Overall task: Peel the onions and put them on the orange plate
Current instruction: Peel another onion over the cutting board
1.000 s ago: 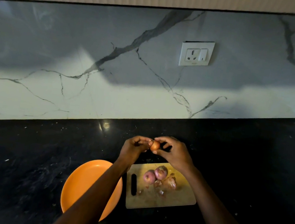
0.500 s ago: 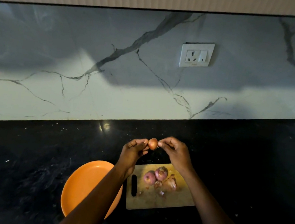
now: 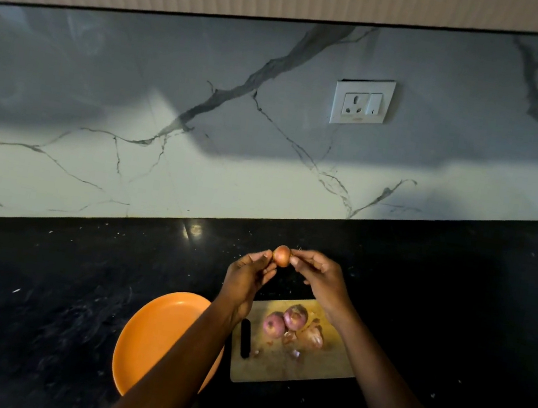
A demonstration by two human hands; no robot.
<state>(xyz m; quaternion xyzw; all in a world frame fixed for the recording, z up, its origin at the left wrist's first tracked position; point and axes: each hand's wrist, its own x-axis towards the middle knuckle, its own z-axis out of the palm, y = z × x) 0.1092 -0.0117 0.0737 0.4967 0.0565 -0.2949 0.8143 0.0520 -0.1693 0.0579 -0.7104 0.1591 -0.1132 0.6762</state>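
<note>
**Small onion held up between two hands above the board**

Holding a small brown-skinned onion [image 3: 281,255] in the lower middle of the frame, the left hand [image 3: 247,278] grips it from the left with fingertips and thumb, while the right hand [image 3: 320,280] pinches at its right end, fingers curled. The onion is raised above the black countertop [image 3: 43,276], just beyond the far edge of the wooden cutting board [image 3: 289,369].

On the board, lower centre, lie two purplish onions [image 3: 284,321] touching each other, with another onion [image 3: 311,337] and loose skin scraps [image 3: 290,338] beside them to the right. The orange plate [image 3: 152,332] sits just left of the board, partly covered by the left forearm. A wall socket [image 3: 362,101] is set in the marble backsplash, upper right of centre.
</note>
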